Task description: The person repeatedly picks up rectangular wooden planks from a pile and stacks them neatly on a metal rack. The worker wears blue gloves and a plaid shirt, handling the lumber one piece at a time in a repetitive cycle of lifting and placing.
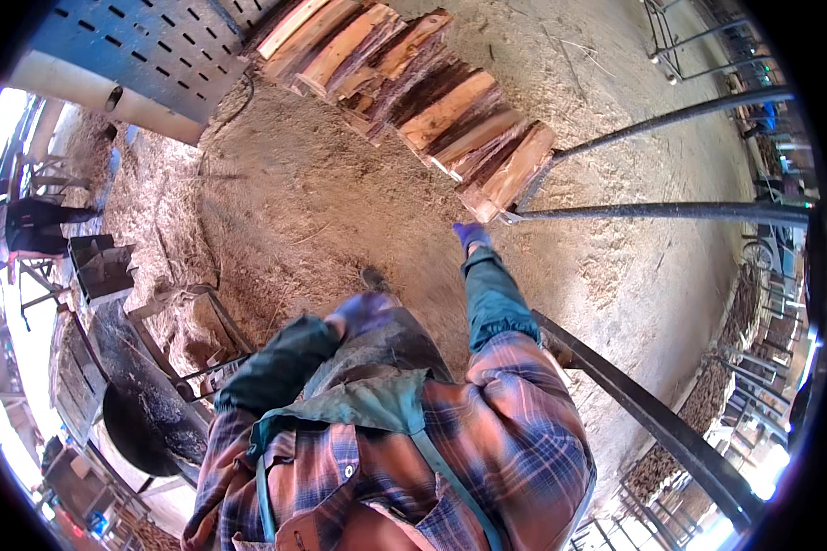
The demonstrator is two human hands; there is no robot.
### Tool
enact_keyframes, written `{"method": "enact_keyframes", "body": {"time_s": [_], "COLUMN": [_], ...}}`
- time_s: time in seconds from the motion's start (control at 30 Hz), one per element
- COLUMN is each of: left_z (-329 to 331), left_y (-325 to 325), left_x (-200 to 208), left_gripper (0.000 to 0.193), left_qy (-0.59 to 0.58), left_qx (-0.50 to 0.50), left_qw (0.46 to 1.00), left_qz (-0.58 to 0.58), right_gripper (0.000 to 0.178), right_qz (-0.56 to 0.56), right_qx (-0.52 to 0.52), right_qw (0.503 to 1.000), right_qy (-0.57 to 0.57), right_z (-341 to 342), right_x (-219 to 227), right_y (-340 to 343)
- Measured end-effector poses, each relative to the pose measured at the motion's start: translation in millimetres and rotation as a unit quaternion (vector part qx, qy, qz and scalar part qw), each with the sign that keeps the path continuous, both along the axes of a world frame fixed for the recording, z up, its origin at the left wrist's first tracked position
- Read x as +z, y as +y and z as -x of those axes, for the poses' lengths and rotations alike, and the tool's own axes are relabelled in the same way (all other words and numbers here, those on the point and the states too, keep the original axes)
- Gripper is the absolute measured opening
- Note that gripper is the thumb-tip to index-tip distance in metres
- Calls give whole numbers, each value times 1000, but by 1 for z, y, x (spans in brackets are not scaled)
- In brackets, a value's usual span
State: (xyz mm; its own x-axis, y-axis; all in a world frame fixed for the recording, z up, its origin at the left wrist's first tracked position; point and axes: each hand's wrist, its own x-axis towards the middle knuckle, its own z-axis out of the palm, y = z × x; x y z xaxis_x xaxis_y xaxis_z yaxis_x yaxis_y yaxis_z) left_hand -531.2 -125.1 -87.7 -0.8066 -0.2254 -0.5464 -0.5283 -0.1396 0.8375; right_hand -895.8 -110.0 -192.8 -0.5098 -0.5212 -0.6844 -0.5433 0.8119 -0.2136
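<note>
A long row of split wood slabs (450, 110), with pale cut faces and dark bark, lies side by side on a metal frame ahead of me. My right hand (470, 235), in a purple glove, is stretched forward to the near end of the row. It is beside the last slab (521, 172) and the frame's corner; whether it touches either I cannot make out. Nearer my body, my left hand (365, 314), also gloved in purple, is over my thigh, blurred by motion. No held object shows in it. Dark green sleeve covers are on both forearms.
Dark metal bars (662, 211) run from the frame to the right, and a thick beam (652, 413) slants close by my right side. A blue slotted metal panel (147, 55) stands at far left. Sawdust covers the floor (303, 193). Another person (37, 225) is at left, near machinery.
</note>
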Motion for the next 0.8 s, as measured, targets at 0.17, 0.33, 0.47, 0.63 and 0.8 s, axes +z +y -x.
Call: {"method": "enact_keyframes", "body": {"time_s": [0.17, 0.33, 0.47, 0.63, 0.8], "left_z": [-130, -238, -220, -191, -196], "left_y": [39, 83, 59, 97, 159], "left_x": [34, -7, 15, 45, 5], "left_gripper": [40, 32, 27, 32, 35], "left_qy": [-276, -197, -110, -41, -29], "left_qx": [140, 472, 612, 634, 667], "left_qw": [951, 858, 781, 769, 744], "left_qz": [4, -45, -58, -70, -19], "right_gripper": [17, 24, 25, 23, 24], "right_qz": [-18, -98, -83, -18, -209], "right_qx": [-328, 205, 272, 205, 157], "right_qw": [825, 914, 879, 872, 864], "right_qy": [-459, -337, -383, -443, -431], "right_z": [-133, -244, -271, -286, -325], "right_x": [-86, -30, -37, 37, 37], "right_y": [56, 24, -28, -84, -108]}}
